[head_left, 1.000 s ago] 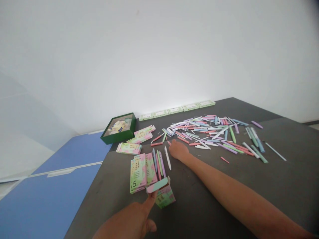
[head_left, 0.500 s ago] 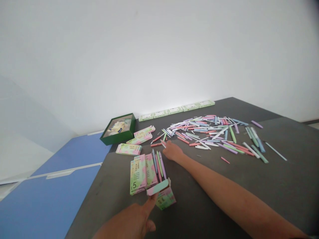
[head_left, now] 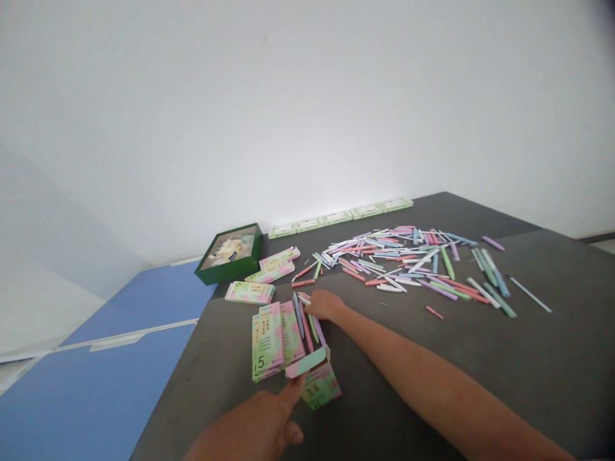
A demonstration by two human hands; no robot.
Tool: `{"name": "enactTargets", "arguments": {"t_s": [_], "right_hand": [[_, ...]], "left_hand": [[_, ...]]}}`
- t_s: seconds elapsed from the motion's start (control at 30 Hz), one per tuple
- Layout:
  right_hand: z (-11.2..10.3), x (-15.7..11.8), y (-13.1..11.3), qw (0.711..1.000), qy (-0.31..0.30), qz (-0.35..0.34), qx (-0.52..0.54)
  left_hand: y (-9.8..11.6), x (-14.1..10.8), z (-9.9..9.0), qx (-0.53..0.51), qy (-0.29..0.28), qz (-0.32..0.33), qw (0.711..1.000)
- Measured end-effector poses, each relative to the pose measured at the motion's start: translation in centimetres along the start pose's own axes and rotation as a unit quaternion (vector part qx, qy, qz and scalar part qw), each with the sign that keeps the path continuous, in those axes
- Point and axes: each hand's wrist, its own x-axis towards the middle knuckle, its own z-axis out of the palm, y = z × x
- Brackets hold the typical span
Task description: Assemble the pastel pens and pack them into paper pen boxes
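Note:
My left hand (head_left: 269,416) is at the bottom centre, its index finger at the flap of an open pink-and-green box (head_left: 321,387) and its thumb apart. My right hand (head_left: 325,305) has its fingers closed on a white pen (head_left: 303,297) at the top ends of a row of pens. In that row lie a blue-grey pen (head_left: 298,314), a pink pen (head_left: 306,328) and others partly under my right hand. Left of the row, flat pink-and-green boxes (head_left: 267,339) lie side by side.
Many loose coloured pens (head_left: 384,256) are spread over the dark table (head_left: 408,422). A green box (head_left: 230,253) with packets stands at the back left, near more flat boxes (head_left: 250,292). Several pale boxes (head_left: 337,218) line the wall. Blue panels (head_left: 96,397) are at the left.
My right hand has moved left and down from the edge of the pen pile to the row of pens, with the white pen in it. My left hand has stayed by the open box.

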Motion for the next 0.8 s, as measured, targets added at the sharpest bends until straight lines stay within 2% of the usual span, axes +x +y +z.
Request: {"name": "enactTargets", "arguments": {"t_s": [0.1,0.27,0.43,0.57,0.6,0.67,0.7,0.77,0.8], "right_hand": [[-0.7,0.4,1.1,0.998,0.022,0.005,0.062],[-1.9,-0.2,3.0,0.974,0.093,-0.012,0.207],[-2.6,-3.0,3.5,0.916,0.095,-0.07,0.383],[-4.2,-7.4,2.2,0.854,0.084,-0.141,0.494],[-4.7,-8.9,1.6,0.833,0.08,-0.162,0.523],[-5.5,-11.9,0.3,0.724,0.032,-0.229,0.65],[-5.7,-13.3,-0.4,0.682,0.004,-0.257,0.685],[-5.5,-15.6,-1.7,0.628,-0.034,-0.297,0.718],[-5.2,-16.4,-2.2,0.614,-0.052,-0.312,0.723]], "left_hand": [[0.7,0.0,-0.3,0.036,-0.06,-0.022,0.997],[1.0,0.1,-0.5,0.038,-0.067,-0.045,0.996],[0.7,0.2,-0.3,0.031,-0.049,-0.052,0.997],[-0.1,0.3,0.0,0.037,-0.034,-0.047,0.998],[-0.3,0.3,0.0,0.043,-0.03,-0.032,0.998],[-0.7,0.4,0.0,0.059,-0.024,-0.004,0.998],[-0.8,0.5,0.0,0.068,-0.022,0.006,0.997],[-0.9,0.6,0.0,0.075,-0.022,0.022,0.997],[-0.9,0.6,0.0,0.078,-0.021,0.029,0.996]]}}
